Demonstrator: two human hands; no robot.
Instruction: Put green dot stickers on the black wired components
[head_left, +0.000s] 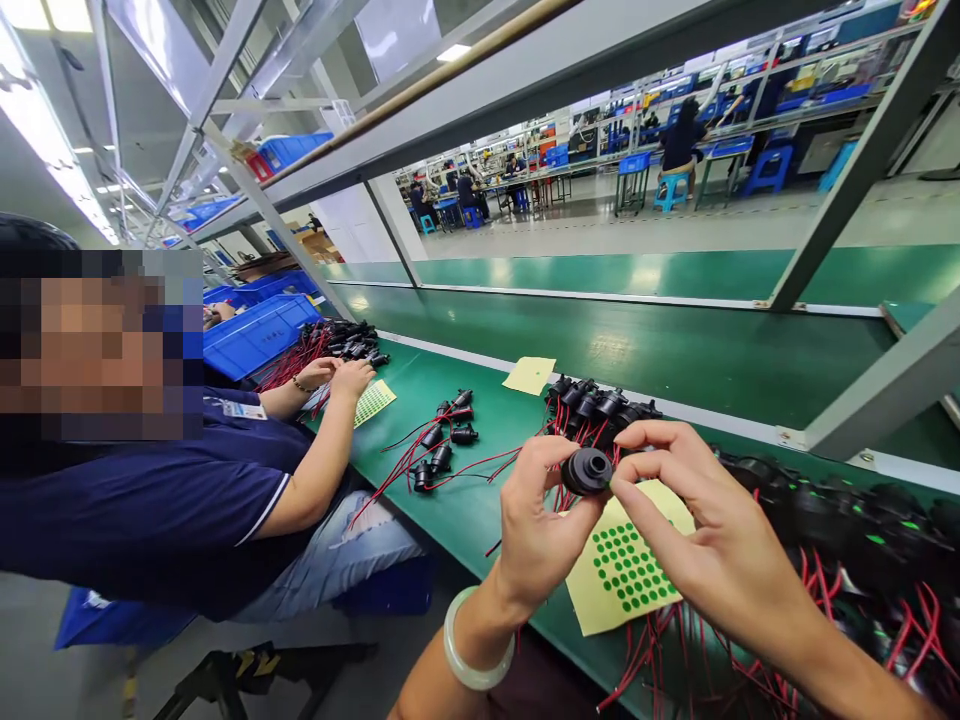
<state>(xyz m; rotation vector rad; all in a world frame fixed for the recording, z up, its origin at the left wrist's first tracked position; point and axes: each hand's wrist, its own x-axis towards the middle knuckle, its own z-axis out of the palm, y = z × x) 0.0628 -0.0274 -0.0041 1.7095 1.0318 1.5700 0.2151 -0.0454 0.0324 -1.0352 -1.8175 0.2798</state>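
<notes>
Pinching a black round part between them, left hand and right hand, above the green-dot sheet.

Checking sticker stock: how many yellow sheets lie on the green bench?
3: one sheet with green dots under the hands, one plain sheet farther back, one dotted sheet by the co-worker's hand. Others may be hidden.

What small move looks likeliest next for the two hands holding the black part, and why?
Probably the right hand reaches down to the sheet of green dot stickers lying just beneath it to pick one. Both hands, left hand included, pinch the black round part above that sheet, its face shows no green dot, while parts piled at right carry green dots.
</notes>
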